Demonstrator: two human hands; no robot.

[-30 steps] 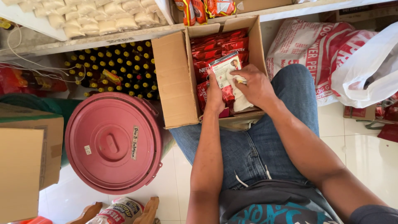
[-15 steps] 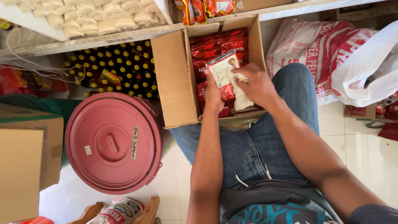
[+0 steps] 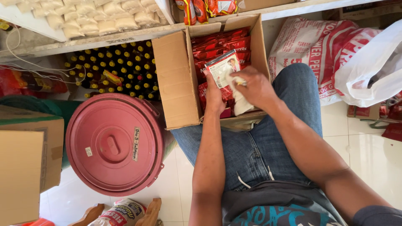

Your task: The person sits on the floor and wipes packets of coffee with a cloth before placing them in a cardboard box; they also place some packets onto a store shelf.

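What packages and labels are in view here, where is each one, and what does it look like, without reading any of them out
Sachet: held by both hands over the open box; flat, red and white.
Cardboard box: on the lap; brown, full of red packets.
Bin lid: floor, left; round, pinkish red, with a narrow white label.
Sack: right; white with red print.
Plastic bag: far right; white.
Bottles: under the shelf; dark, yellow caps.
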